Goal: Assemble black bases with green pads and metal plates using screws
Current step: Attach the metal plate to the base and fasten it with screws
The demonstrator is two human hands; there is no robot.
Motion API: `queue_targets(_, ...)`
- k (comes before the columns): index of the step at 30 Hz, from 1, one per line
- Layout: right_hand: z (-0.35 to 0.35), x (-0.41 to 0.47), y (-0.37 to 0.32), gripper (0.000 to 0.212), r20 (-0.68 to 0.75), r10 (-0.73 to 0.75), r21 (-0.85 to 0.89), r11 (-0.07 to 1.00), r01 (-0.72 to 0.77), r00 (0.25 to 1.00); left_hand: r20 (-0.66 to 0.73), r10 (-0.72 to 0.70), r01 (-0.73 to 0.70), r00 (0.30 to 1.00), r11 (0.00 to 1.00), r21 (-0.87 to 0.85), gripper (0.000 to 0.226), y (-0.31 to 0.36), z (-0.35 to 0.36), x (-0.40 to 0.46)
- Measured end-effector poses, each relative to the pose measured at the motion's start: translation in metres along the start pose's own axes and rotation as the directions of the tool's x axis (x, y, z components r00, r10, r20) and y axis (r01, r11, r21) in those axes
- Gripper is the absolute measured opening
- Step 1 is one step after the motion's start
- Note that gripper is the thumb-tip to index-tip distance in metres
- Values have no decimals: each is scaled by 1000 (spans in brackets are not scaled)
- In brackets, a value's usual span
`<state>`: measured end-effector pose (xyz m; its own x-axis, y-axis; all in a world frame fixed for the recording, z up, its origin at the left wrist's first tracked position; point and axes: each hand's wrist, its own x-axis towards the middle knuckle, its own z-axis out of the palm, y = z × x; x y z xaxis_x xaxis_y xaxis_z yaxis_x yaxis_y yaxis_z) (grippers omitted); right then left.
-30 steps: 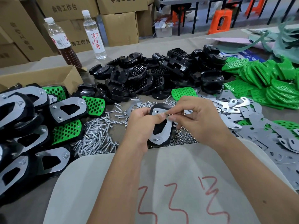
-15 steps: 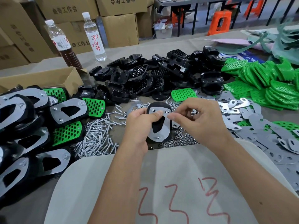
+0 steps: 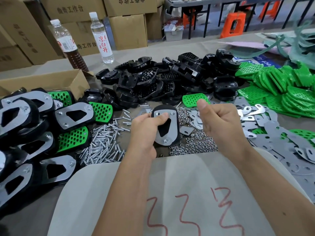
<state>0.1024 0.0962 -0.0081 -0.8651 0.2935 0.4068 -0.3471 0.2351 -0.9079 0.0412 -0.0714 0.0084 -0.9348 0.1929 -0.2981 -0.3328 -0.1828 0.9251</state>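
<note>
The left hand grips the black base upright above the nut pile, thumb pressing its metal plate. The right hand, just right of the base, is curled, holding nothing visible. Keep the plate pinned flat while seating each screw.

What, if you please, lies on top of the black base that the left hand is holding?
A metal plate covers the black base, with screw heads near its corners and the left hand's thumb pressing on it. Whether a green pad sits beneath cannot be seen; the plate and hand cover it.
</note>
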Motion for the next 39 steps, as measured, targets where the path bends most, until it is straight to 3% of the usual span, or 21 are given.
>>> queue_targets(4,4,-1,-3,32,111,38,-4,999,-38,993,26,18,-18,999,1000,7,8,0,1,-1)
queue_targets(7,5,-1,-3,66,79,53,14,998,-55,995,6,-3,3,1000,1000,6,14,-1,0,-1)
queue_targets(9,1,0,-3,69,16,65,72,995,-66,998,-7,-7,7,1000,1000,-4,17,0,-2,1)
queue_targets(13,2,1,-1,19,8,-21,69,997,21,1000,26,-8,8,1000,1000,16,6,0,2,-3)
queue_targets(15,6,2,0,34,46,-34,58,998,32,998,22,2,-3,1000,999,39,4,-2,3,-3)
queue_targets(18,8,2,8,52,25,-97,-110,989,99,995,6,52,-53,999,994,100,12,-3,2,-2)
queue_targets(23,6,3,13,40,76,-248,-300,918,259,966,27,89,-92,996,974,208,4,-2,2,-4)
queue_targets(33,8,1,10,50,94,-186,-187,962,201,978,45,30,-39,999,980,195,3,1,0,-3)
queue_targets(39,16,3,13,48,73,-282,-326,900,290,957,0,72,-71,997,980,188,12,-5,5,-2)
